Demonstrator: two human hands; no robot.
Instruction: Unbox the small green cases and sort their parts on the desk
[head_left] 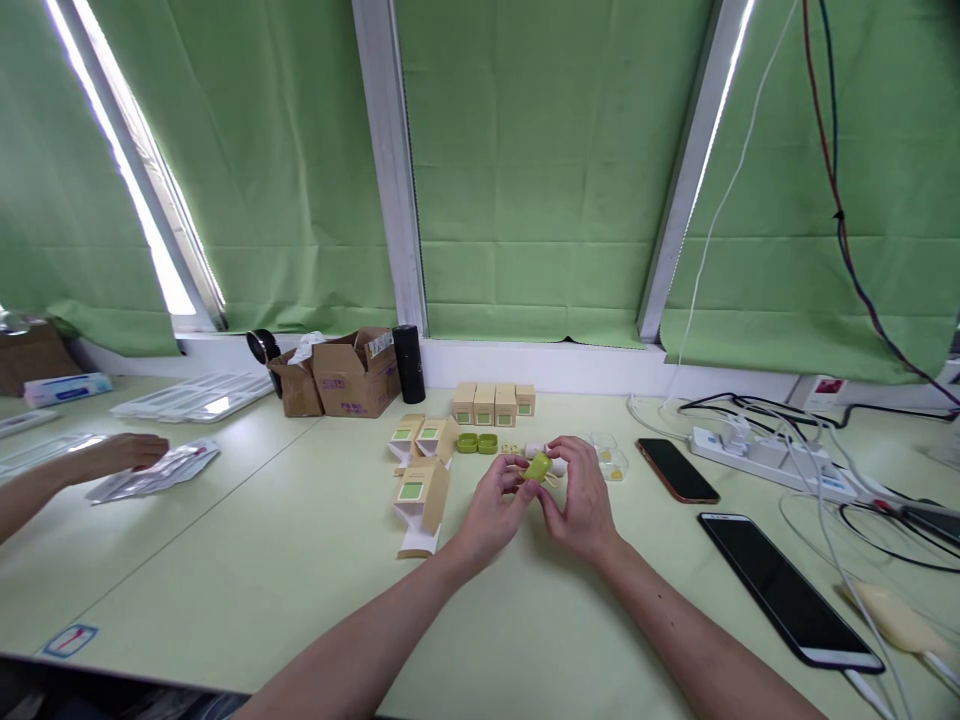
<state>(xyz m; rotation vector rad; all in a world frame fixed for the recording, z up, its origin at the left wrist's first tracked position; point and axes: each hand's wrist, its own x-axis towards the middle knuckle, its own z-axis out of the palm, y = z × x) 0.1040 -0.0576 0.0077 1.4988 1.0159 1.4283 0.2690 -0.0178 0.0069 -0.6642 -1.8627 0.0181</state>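
This looks like a small packing workroom set up in an office-type room. One long pale green counter (300,560) runs under windows covered by green blinds (525,170). On it stand a neat row of small tan cartons (493,403), more cartons lying open (420,495), brown cardboard boxes (356,372) of supplies and stacks of clear plastic trays (195,395). A small green plastic part (537,466) is held just above the surface. At the left a co-worker's hand (120,453) rests on silvery packets (161,472). A white power strip (757,450) with tangled cables (885,510) lies at the right.
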